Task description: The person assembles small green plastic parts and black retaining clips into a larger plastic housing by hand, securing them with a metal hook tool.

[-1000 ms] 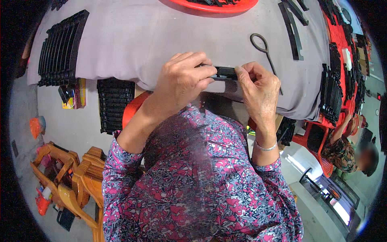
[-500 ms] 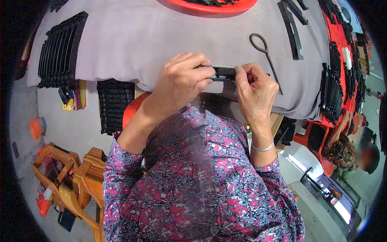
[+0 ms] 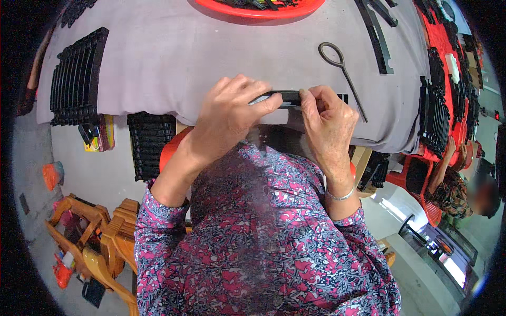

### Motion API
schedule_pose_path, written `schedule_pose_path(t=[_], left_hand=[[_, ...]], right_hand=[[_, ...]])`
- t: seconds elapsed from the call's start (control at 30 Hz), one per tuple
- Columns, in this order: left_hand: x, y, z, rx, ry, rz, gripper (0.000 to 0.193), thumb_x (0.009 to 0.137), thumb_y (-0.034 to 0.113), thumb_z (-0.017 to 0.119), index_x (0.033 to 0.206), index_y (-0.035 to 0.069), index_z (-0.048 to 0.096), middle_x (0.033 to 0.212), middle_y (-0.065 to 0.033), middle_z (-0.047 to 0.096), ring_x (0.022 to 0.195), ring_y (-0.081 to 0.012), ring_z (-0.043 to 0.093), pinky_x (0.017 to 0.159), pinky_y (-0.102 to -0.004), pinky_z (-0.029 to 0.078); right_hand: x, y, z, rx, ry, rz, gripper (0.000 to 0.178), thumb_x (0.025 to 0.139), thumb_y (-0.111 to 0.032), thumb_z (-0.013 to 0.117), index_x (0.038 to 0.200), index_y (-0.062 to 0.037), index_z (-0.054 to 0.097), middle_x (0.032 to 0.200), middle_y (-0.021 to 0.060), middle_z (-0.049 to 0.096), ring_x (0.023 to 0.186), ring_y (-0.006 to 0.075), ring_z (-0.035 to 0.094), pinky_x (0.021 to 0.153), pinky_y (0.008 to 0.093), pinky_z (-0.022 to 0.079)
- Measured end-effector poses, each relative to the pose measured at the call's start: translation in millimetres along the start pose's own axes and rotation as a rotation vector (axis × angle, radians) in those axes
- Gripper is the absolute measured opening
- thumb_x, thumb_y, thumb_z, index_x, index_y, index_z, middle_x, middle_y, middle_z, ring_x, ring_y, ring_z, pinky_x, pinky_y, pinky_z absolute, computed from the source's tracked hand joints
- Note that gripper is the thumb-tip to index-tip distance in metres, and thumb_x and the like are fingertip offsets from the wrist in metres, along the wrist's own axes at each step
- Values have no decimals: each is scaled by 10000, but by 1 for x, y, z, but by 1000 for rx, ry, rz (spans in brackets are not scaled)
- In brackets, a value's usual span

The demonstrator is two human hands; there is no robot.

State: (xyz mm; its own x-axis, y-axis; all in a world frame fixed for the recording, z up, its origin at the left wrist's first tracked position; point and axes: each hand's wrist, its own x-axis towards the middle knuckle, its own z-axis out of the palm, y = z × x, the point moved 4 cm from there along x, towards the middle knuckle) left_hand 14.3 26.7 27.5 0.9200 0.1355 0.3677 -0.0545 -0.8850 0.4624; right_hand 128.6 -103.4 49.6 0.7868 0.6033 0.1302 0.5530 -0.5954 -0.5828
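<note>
Between both hands, just above the near edge of the cloth-covered table, is a long narrow black plastic strip (image 3: 290,97). My left hand (image 3: 232,108) is closed on its left end, thumb and forefinger pinching it; the hand is slightly blurred. On the strip's right part, my right hand (image 3: 327,113) pinches with thumb and forefinger, and a dark tip shows beyond the knuckles. The fingers hide much of the strip, so its details cannot be made out. A dark metal rod with a looped end (image 3: 342,76) lies on the cloth past my right hand.
A red basin (image 3: 258,15) of black parts stands at the far edge. Rows of black strips (image 3: 79,79) lie at the left, others (image 3: 435,116) at the right. Loose black strips (image 3: 375,39) lie far right. Wooden chair (image 3: 89,231) lower left; another person (image 3: 458,189) sits at right.
My left thumb and fingers have shifted on the strip, and both hands sit slightly further left in view. The whole scene has shifted a little. Both hands still hold the strip.
</note>
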Motion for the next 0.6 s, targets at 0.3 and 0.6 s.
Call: schedule_pose_path(t=[0.3,0.6], left_hand=[[-3,-2,7,4,10,6,408,722,103,705,1121,179,669,1106,-32,653,1013,-262,610,841,-389,487],[-4,-6,9,-109,81,1,372,728,64,720,1090,135,670,1089,-58,665,969,-282,626,818,-403,504]], right_hand=[[-1,3,0,161,32,61,172,852,-170,712,787,-18,665,576,132,601,482,253,604,484,355,449],[-1,9,8,447,-55,247,194,815,-100,746,731,22,621,546,-8,512,522,42,439,472,246,378]])
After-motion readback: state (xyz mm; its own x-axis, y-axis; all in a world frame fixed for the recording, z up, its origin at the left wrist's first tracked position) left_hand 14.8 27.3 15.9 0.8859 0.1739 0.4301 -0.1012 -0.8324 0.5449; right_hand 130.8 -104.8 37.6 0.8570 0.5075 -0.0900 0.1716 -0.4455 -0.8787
